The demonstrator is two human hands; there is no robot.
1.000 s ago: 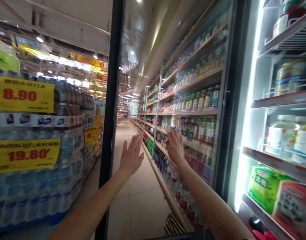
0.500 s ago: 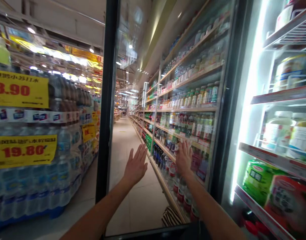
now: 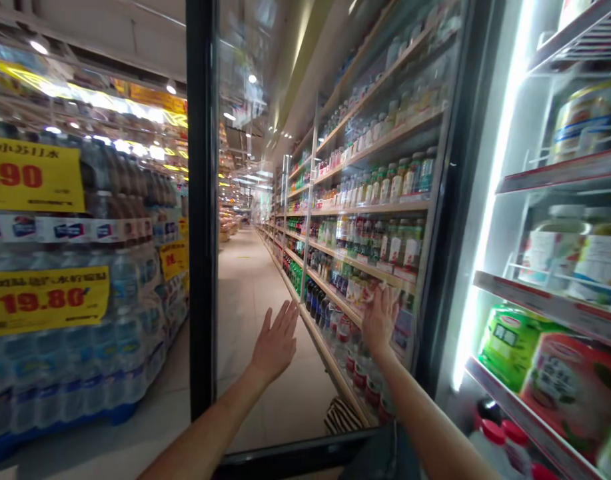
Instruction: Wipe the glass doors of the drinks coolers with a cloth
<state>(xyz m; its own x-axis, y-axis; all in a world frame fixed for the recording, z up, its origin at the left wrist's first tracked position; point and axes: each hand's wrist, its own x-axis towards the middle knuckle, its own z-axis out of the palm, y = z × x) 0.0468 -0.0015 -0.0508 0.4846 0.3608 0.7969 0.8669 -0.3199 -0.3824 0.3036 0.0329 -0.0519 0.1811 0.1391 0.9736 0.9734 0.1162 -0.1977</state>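
Observation:
A glass cooler door [image 3: 330, 167] with a black frame stands swung out before me. My left hand [image 3: 275, 341] is raised in front of the pane, its fingers stretched out and nothing in them. To its right, my right hand [image 3: 380, 323] is also held up at the glass with fingers extended. Whether either palm touches the pane I cannot tell. Through or mirrored in the glass appear shelves of bottles [image 3: 385, 183] and a long aisle floor [image 3: 238, 280]. A black-and-white striped item [image 3: 342, 417] shows low in the pane.
The lit cooler on the right holds white-labelled bottles [image 3: 552, 250], a green pack [image 3: 510, 343] and a red pack [image 3: 568, 387] on racks. Stacked water bottles [image 3: 85, 373] with yellow price signs [image 3: 48, 300] stand on the left. The door's black edge [image 3: 201, 220] runs between.
The view has shifted slightly, and the door's edge sits further left. Both hands appear a little further right and lower, with fingers still extended.

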